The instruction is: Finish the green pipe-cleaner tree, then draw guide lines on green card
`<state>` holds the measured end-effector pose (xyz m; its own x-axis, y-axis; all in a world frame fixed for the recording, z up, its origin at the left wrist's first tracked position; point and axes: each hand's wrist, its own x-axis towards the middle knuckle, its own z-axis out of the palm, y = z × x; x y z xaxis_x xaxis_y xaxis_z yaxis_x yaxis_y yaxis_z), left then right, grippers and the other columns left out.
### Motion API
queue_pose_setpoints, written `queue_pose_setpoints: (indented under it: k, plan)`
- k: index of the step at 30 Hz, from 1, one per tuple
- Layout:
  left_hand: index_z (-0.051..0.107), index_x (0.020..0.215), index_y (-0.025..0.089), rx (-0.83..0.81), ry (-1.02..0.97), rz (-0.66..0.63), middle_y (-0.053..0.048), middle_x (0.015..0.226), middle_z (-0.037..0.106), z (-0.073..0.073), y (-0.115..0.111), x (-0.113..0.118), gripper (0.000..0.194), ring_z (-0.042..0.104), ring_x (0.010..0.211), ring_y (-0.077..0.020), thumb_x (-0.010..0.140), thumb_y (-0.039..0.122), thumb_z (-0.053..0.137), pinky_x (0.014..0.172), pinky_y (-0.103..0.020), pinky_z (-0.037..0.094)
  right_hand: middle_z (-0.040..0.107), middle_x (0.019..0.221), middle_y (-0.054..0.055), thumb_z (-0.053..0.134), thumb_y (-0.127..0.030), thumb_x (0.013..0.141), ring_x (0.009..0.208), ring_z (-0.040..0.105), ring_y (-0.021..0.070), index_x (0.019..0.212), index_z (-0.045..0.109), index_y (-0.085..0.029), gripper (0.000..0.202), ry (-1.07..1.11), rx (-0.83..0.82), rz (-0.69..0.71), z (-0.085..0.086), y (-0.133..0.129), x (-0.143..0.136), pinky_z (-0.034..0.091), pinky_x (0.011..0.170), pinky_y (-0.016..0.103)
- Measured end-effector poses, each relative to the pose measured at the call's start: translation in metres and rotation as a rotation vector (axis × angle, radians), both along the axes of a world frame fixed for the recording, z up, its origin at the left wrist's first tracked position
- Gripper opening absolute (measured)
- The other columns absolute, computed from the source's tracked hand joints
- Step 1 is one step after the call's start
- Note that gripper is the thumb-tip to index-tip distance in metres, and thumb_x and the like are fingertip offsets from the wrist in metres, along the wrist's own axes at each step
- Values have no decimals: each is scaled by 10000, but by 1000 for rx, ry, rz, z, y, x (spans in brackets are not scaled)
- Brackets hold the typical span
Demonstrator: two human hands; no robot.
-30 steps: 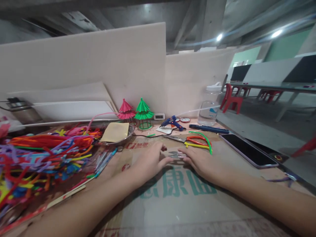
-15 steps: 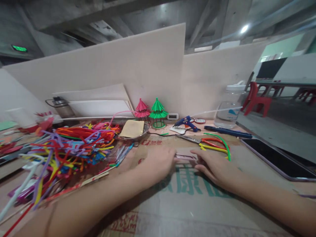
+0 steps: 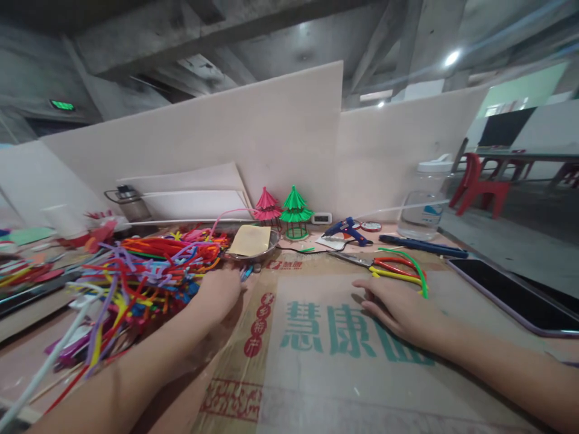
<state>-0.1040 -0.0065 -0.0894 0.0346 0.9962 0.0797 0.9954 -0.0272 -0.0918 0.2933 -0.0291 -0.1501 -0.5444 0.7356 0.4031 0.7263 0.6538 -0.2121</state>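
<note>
My left hand (image 3: 221, 294) is at the edge of the heap of coloured pipe cleaners (image 3: 167, 256), beside some pens (image 3: 246, 273). Its fingers point away from me and are hidden behind the back of the hand, so whatever they hold does not show. My right hand (image 3: 393, 306) rests over the printed cardboard sheet (image 3: 312, 386), fingers loosely stretched and nothing visible in them. Just beyond it lie the scissors (image 3: 398, 271) with orange and yellow handles and a bent green pipe cleaner (image 3: 420, 271).
A blue glue gun (image 3: 350, 231), a small green pavilion (image 3: 296, 214) and a pink one (image 3: 266, 208) stand at the back. A metal bowl (image 3: 274, 242) bears a yellow pad (image 3: 250, 240). At right are a water jug (image 3: 420, 205), a blue cutter (image 3: 425, 246) and a phone (image 3: 511, 295).
My left hand has moved left, from the middle of the cardboard to the pens. The small pink item between my hands no longer shows. My right hand has stayed nearly in place.
</note>
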Motion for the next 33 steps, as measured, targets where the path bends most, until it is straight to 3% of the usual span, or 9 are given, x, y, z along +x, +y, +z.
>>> queue_pose_setpoints:
  k: [3,4,9,13,17,21,26,29,33]
  plan:
    - [667,1150,30,34,91,-6,-240,1049,704,6,1,6,327,702,938,-362,1014,265,484,841,-551,554,738,1135,166,471,-270,1019,1034,700,275,1248,648,-139,317,6,7,15,6,-2,-2,551,894,415]
    - [688,1099,32,42,107,-39,-255,996,714,8,1,11,352,704,920,-390,1009,266,441,834,-555,542,736,1134,165,480,-261,1015,1038,694,273,1222,654,-137,297,11,10,30,9,-2,-3,547,900,414]
    - [744,986,185,-18,48,-313,-149,1043,757,9,5,41,429,709,969,-355,983,398,372,856,-465,527,715,1008,116,494,-242,1016,948,663,240,1108,673,-148,221,-9,32,41,14,0,-4,525,847,371]
    - [728,1123,177,-85,-34,-405,-154,1196,723,-1,10,51,451,684,1094,-333,957,429,393,952,-453,516,691,973,97,491,-216,1016,913,639,218,1030,678,-154,198,-14,36,20,12,3,-1,510,830,352]
    - [668,1280,150,-106,-151,-368,-173,1323,674,-2,12,41,495,636,1217,-329,932,377,397,1080,-463,458,679,981,105,474,-206,1018,928,629,233,1017,680,-152,213,-5,23,19,9,6,3,512,845,386]
    - [682,1254,116,-175,-304,-266,-217,1311,673,4,5,28,520,616,1221,-397,868,410,497,1091,-541,433,677,978,98,485,-206,1013,922,631,238,1020,680,-182,196,-23,38,25,7,5,5,526,829,402]
    - [671,1267,196,-286,-549,-175,-128,1280,717,14,0,20,551,674,1146,-316,822,517,610,1016,-418,526,678,912,108,392,-191,1049,842,633,239,979,691,-186,307,-145,130,51,14,0,-2,515,754,400]
    - [638,1276,205,-314,-727,-116,-118,1293,697,16,3,16,597,681,1111,-282,813,582,624,877,-356,586,699,904,112,420,-229,1045,845,654,253,999,704,-189,291,-172,154,131,24,-1,-27,522,749,411]
    - [551,1303,151,-358,-876,-44,-117,1090,715,15,9,13,616,705,890,-214,855,573,579,712,-312,591,740,1086,135,471,-262,1037,997,681,252,1149,679,-157,259,-5,112,353,46,-10,-90,552,852,404]
